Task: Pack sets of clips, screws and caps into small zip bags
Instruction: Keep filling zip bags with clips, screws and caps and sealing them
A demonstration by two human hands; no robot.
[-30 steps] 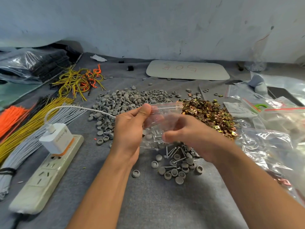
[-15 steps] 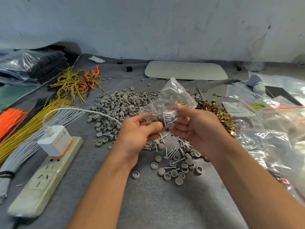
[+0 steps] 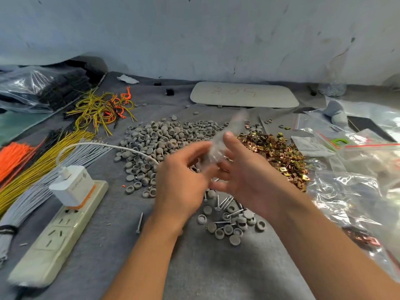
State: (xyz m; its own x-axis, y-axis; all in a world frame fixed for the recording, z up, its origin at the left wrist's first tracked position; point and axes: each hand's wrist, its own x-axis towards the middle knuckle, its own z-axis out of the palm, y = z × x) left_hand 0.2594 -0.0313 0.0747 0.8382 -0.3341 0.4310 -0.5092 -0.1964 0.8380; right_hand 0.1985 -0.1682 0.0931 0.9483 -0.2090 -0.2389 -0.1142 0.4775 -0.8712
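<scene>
A small clear zip bag (image 3: 217, 148), blurred by motion, stands up between my two hands above the middle of the grey cloth. My right hand (image 3: 249, 176) pinches it between thumb and fingers. My left hand (image 3: 184, 176) is beside the bag's lower end with its fingers apart. A big heap of grey caps (image 3: 164, 137) lies behind my left hand. Brass-coloured clips (image 3: 275, 150) are piled behind my right hand. Below my hands is a small heap of screws and caps (image 3: 227, 213). One loose screw (image 3: 139, 223) lies left of my left wrist.
A power strip (image 3: 58, 230) with a white charger (image 3: 71, 187) sits at the left, beside bundles of yellow, grey and orange cable ties (image 3: 39, 161). Clear plastic bags (image 3: 357, 191) crowd the right side. A white board (image 3: 244, 94) lies at the back near the wall.
The bag has turned upright and slid toward my right hand. My left hand has let go and spread its fingers. A screw now lies on the cloth left of my left wrist.
</scene>
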